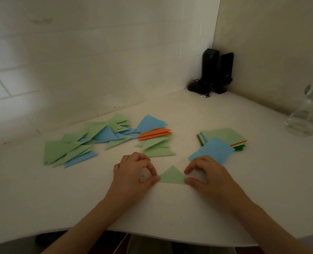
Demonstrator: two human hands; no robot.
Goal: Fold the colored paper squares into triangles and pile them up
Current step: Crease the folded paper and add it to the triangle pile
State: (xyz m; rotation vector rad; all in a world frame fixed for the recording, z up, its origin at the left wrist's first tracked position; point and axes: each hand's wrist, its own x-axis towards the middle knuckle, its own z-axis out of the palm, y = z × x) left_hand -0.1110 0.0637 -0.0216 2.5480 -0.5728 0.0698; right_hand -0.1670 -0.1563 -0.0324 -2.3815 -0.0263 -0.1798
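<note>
Both hands, left hand (133,171) and right hand (205,173), pinch opposite corners of a green paper triangle (172,176) on the white worktop (170,208).

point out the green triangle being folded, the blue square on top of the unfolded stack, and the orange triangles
green triangle (172,176), head view, middle of its face
blue square (213,150), head view, centre of the sheet
orange triangles (154,133), head view, middle of the orange layers

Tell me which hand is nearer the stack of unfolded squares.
Right. The right hand lies just below the stack of squares, touching its loose blue sheet; the left hand is farther off, across the green triangle.
</note>
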